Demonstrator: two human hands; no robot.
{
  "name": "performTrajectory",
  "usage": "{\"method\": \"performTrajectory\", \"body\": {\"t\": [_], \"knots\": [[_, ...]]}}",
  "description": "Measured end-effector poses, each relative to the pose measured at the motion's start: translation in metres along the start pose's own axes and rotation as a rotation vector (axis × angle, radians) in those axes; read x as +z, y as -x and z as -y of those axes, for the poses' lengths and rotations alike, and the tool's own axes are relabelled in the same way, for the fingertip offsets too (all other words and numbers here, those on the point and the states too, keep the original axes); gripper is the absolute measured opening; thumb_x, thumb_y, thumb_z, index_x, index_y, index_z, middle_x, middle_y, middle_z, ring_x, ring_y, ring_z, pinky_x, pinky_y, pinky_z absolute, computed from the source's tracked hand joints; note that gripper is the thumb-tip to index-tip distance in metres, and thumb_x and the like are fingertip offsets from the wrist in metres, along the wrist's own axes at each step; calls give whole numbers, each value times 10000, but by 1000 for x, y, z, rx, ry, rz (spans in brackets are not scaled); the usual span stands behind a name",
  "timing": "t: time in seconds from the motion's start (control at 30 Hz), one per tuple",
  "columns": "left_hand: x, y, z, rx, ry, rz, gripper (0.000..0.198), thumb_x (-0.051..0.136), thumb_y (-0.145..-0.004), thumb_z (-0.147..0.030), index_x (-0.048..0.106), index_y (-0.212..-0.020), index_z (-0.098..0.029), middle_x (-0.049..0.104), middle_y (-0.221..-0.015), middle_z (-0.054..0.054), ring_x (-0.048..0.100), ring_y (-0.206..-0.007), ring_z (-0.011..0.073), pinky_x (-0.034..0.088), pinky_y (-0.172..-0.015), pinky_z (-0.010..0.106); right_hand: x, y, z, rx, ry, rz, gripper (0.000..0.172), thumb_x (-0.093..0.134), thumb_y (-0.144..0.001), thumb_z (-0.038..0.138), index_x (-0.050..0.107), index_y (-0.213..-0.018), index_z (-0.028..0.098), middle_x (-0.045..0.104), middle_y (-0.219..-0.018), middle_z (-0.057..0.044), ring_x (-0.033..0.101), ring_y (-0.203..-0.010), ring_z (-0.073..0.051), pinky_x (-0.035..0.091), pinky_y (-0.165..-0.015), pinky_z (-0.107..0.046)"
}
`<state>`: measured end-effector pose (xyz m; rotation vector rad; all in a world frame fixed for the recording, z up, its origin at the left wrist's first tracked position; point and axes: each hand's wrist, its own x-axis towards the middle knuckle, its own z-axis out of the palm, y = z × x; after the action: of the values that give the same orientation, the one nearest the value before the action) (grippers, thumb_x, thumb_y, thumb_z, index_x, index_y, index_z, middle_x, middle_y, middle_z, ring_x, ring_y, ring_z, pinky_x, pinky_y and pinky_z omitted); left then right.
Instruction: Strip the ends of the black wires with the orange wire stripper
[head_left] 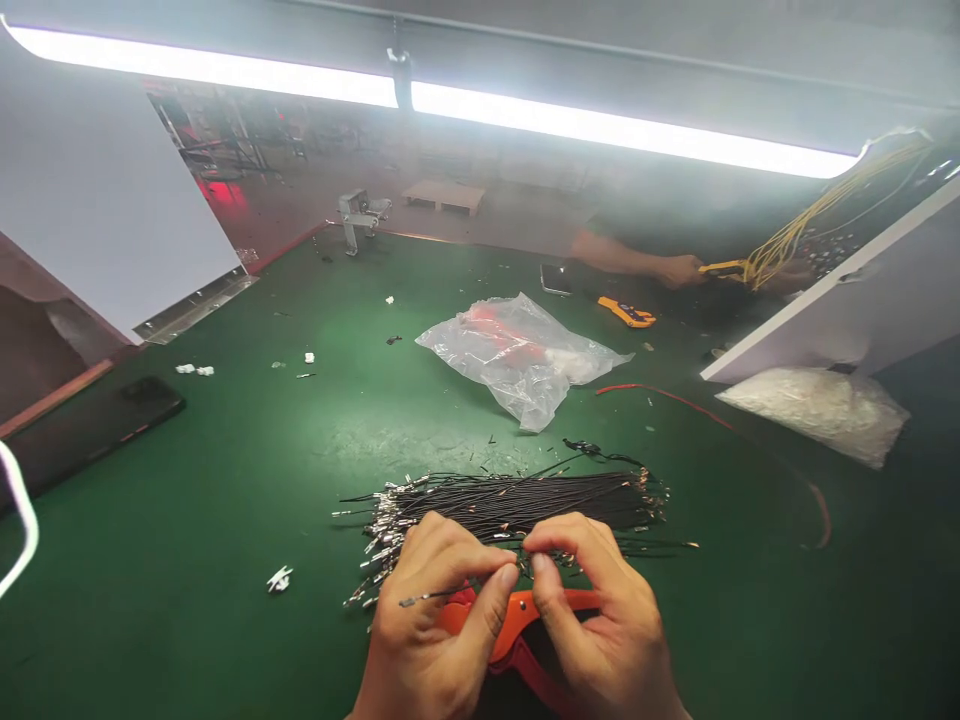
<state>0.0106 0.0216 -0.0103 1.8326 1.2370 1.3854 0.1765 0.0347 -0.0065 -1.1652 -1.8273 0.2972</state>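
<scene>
My left hand (450, 610) is pinched on a thin black wire (431, 597), whose end with a metal terminal sticks out to the left across the palm. Close beside it, my right hand (600, 600) has thumb and forefinger pressed together; whatever lies between those fingertips is too small to make out. Beneath both hands are orange-and-red hand pliers (516, 622), partly covered by the fingers. Just beyond the hands lies a bundle of black wires (517, 500), with metal terminals at the left ends and bare copper showing at the right ends.
A clear plastic bag (525, 360) with red contents lies mid-table. White connectors (279, 579) sit at left, and a red wire (739, 430) curves at right. Another filled bag (817, 410) rests by the panel. Across the table, another person's hand (682, 270) holds a yellow-handled tool near yellow wires.
</scene>
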Motion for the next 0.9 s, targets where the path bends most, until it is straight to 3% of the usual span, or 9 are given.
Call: {"method": "performTrajectory", "body": {"t": [0.1,0.3,0.4,0.53,0.73,0.9], "knots": [[-1,1,1,76,-55,23,197,668,-879,-74,683,-971,-248,672,-735,-24,604,-699,152,462,-666,322,2,3,-2,50,8,-7,153,512,-886,125,613,-875,240,701,-773,10,657,-736,-161,547,-693,-274],[-5,3,2,233,-198,70,257,681,-842,-48,659,-1024,-228,708,-760,-3,597,-701,175,445,-663,351,3,-1,-3,-50,119,-40,164,516,-865,112,606,-826,244,720,-694,41,722,-755,-165,523,-816,-296],[-1,3,1,330,-234,11,230,662,-831,1,660,-973,-180,700,-734,4,564,-701,169,439,-680,348,4,0,-4,-69,123,-59,164,508,-865,102,592,-847,242,712,-707,47,717,-751,-143,494,-863,-274],[5,5,-1,332,-264,-69,218,656,-821,28,669,-941,-153,685,-717,11,527,-726,171,415,-717,354,6,1,-6,-76,99,-53,168,504,-870,92,581,-876,241,693,-716,54,707,-774,-129,460,-915,-255],[6,9,0,372,-296,-93,220,691,-786,34,686,-936,-127,693,-714,16,504,-745,174,405,-748,356,6,1,-6,-53,91,-70,169,519,-859,99,589,-848,253,694,-716,47,692,-766,-148,488,-850,-273],[7,10,1,383,-324,-111,212,699,-782,33,689,-910,-135,692,-695,5,498,-728,168,396,-758,361,6,5,-7,76,11,-56,143,535,-870,128,615,-847,245,677,-758,21,663,-718,-158,536,-710,-271]]}}
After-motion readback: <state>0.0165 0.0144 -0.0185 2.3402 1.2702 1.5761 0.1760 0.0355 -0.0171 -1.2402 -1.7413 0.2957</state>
